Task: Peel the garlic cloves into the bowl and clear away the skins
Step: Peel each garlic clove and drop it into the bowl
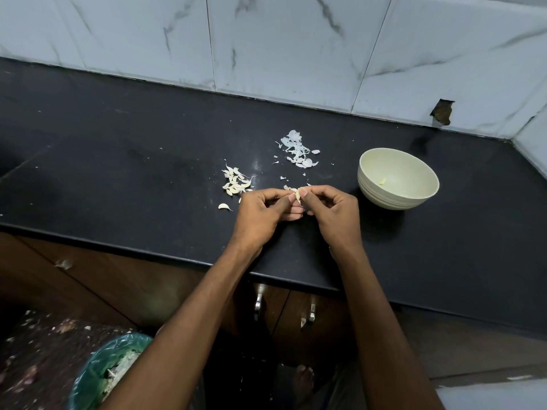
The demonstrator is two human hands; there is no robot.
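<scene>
Left hand [260, 208] and right hand [331, 207] pinch one garlic clove [298, 194] above counter, bowl [398, 178] to right. Risk: slick clove squirts free, lands among skins [297, 150].

Dim, bluish light; edges warped
</scene>
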